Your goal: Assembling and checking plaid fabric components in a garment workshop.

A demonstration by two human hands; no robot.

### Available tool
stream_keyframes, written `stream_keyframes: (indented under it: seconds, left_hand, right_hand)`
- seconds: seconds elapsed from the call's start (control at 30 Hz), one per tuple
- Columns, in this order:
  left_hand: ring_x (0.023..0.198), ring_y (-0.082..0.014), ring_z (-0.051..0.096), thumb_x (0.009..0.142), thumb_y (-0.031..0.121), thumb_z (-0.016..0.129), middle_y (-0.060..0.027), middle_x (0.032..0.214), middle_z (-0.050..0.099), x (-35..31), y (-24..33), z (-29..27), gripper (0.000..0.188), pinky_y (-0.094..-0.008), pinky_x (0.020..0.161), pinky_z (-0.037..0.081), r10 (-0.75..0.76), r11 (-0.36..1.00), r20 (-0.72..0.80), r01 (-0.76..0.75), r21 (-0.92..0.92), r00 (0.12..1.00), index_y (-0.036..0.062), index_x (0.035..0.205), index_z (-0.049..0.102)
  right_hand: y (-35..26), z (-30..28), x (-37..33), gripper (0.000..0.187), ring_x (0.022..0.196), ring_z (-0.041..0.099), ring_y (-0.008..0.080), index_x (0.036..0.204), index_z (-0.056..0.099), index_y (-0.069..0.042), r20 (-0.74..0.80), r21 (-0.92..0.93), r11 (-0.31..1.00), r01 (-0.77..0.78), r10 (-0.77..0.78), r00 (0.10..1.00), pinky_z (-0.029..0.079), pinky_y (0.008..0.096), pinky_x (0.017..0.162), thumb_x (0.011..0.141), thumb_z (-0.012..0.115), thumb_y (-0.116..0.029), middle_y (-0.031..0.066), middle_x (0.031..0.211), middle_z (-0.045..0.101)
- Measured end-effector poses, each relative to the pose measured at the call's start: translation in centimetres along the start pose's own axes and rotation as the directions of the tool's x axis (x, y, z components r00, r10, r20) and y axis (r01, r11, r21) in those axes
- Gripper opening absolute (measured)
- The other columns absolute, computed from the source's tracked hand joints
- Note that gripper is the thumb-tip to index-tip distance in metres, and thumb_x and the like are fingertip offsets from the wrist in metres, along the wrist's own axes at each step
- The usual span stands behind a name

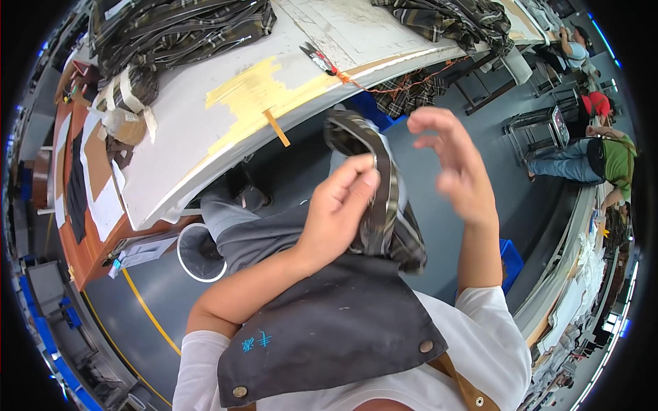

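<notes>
A dark plaid garment piece point(391, 226) with a lighter edge strip hangs over my lap, in front of my dark apron point(329, 315). My left hand point(343, 205) pinches this plaid piece along its strip, thumb and fingers closed on it. To the right of the cloth, my right hand point(449, 161) is raised in the air, slightly blurred, its fingers curved and apart with nothing between them. Thread snips point(319, 59) with red on the handles lie at the table's edge, tied to an orange cord point(404, 88).
On the pale worktable point(178, 103) lie a plaid garment pile point(185, 34) and another plaid heap point(452, 20). Yellow tape point(247, 96) covers part of its edge. A white-rimmed bin point(202, 253) stands left of my legs. Blue crates point(508, 264) sit below. Other people point(582, 161) are at the right.
</notes>
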State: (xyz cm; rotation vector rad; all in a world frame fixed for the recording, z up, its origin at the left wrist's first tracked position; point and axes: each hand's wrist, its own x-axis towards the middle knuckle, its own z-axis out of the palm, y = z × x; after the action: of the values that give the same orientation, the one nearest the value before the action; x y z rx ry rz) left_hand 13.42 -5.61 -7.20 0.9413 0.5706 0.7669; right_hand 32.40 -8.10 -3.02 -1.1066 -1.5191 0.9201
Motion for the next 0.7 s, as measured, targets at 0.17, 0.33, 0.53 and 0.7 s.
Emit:
stream_keyframes:
  seconds: [0.17, 0.33, 0.53, 0.7]
  left_hand:
    - [0.094, -0.0106, 0.054, 0.087, 0.003, 0.051, -0.0095, 0.103, 0.058, -0.6, 2.6, -1.4, 0.053, -0.0242, 0.081, 0.043, -0.098, 0.954, 0.046, 0.107, -0.28, 0.994, 0.0041, 0.134, 0.026]
    - [0.094, -0.0109, 0.055, 0.076, -0.009, 0.061, -0.0074, 0.097, 0.061, -2.2, 3.7, -3.6, 0.054, -0.0242, 0.084, 0.042, -0.009, 0.993, -0.034, 0.005, -0.115, 0.999, 0.0018, 0.122, 0.034]
    - [0.096, -0.0137, 0.056, 0.066, -0.013, 0.069, -0.009, 0.099, 0.061, -6.2, 7.9, -4.0, 0.054, -0.0293, 0.088, 0.04, 0.141, 0.985, 0.163, -0.121, -0.124, 0.977, -0.0009, 0.11, 0.042]
    - [0.1, -0.0158, 0.055, 0.067, -0.009, 0.069, -0.0093, 0.106, 0.059, -6.5, 5.6, -5.0, 0.05, -0.0294, 0.088, 0.042, -0.24, 0.847, 0.24, 0.324, -0.422, 0.941, -0.0022, 0.112, 0.049]
  right_hand:
    - [-1.8, 3.9, -1.3, 0.064, 0.103, 0.046, 0.0238, 0.115, 0.049, -0.005, 0.075, -0.383, 0.92, 0.081, -0.056, 0.996, 0.04, 0.0328, 0.084, 0.057, 0.075, -0.01, 0.0115, 0.113, 0.046]
    - [-0.1, 5.1, -0.9, 0.031, 0.069, 0.06, 0.0199, 0.085, 0.061, 0.0, -0.118, -0.391, 0.915, 0.094, -0.151, 0.981, 0.048, 0.0252, 0.061, 0.057, 0.058, 0.011, 0.0094, 0.081, 0.061]
    - [-5.5, 4.7, 1.0, 0.026, 0.06, 0.06, 0.0215, 0.081, 0.063, -0.001, 0.079, -0.188, 0.926, 0.327, -0.318, 0.945, 0.047, 0.0276, 0.051, 0.055, 0.061, 0.006, 0.012, 0.074, 0.061]
    - [-7.2, 5.0, 3.1, 0.023, 0.065, 0.058, 0.0226, 0.075, 0.062, -0.001, 0.285, -0.329, 0.847, 0.417, -0.331, 0.899, 0.046, 0.0295, 0.056, 0.053, 0.065, 0.004, 0.0106, 0.074, 0.06]
